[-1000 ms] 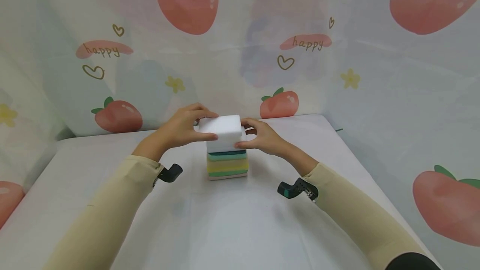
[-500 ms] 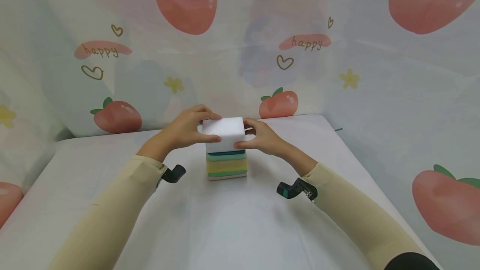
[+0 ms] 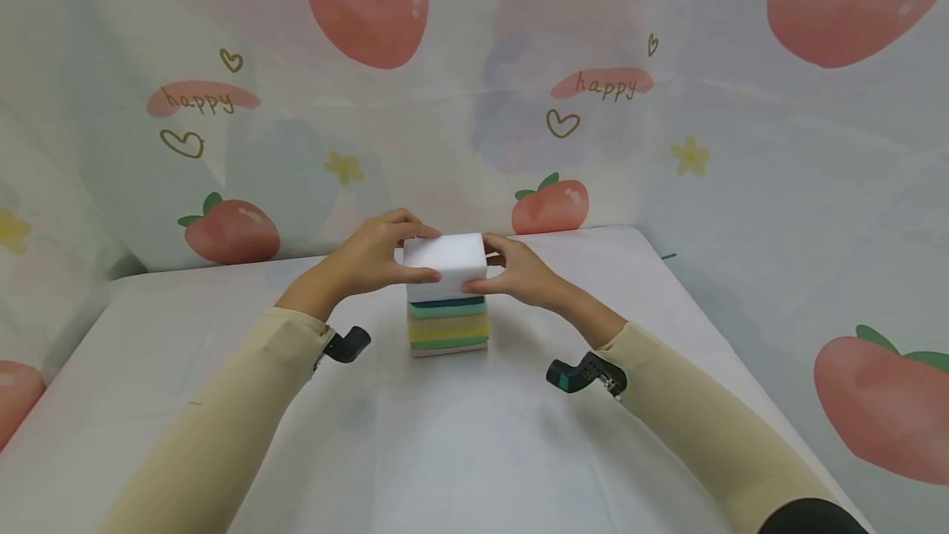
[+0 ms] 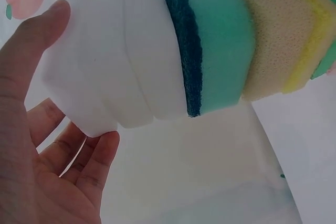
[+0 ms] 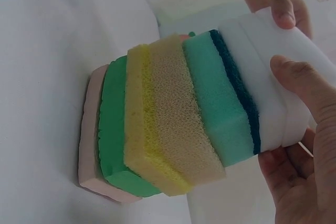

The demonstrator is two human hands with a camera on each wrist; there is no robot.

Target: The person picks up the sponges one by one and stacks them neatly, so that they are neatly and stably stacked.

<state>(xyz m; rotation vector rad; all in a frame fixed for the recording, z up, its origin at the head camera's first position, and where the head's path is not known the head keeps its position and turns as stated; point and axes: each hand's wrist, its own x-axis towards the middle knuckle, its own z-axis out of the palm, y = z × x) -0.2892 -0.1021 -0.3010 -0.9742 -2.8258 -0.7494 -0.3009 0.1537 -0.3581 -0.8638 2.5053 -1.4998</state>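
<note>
A stack of sponges stands upright on the table in the head view, white sponges on top. My left hand holds the topmost white sponge at its left end, thumb on the near side and fingers on the far side. From the right, my right hand grips white sponges near the top, thumb in front. Beneath them lies a teal sponge with a dark blue scouring layer. Lower come tan and yellow sponge layers, a green sponge and a pale pink one at the bottom.
A white cloth covers the table, with its back edge close behind the stack. A printed curtain with peaches hangs behind and at the sides. Dark camera mounts sit on both wrists.
My left hand has moved slightly right and down with the topmost white sponge, which now sits more evenly over the stack. The right hand has hardly moved.
</note>
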